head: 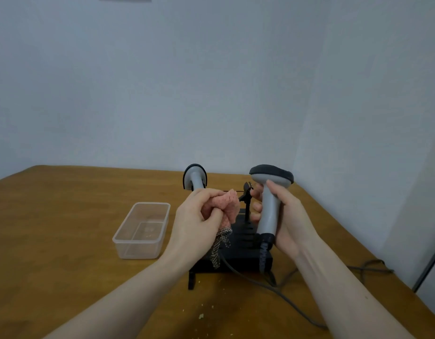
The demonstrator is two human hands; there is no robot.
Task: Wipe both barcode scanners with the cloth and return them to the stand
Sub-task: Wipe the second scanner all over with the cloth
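Note:
My right hand (282, 216) grips the grey handle of a barcode scanner (270, 189), held upright above the black stand (238, 253), its dark head at the top. My left hand (197, 216) holds a bunched pink cloth (227, 204) just left of that scanner, apart from it; a checked end of the cloth hangs below my fist. The second grey scanner (195, 178) sits on the stand behind my left hand, its lower part hidden by my fingers.
A clear plastic box (141, 231) lies on the wooden table (64, 228) left of the stand. The scanners' grey cables (297, 307) trail over the table toward its right edge. A wall rises close behind. Small crumbs lie near the front.

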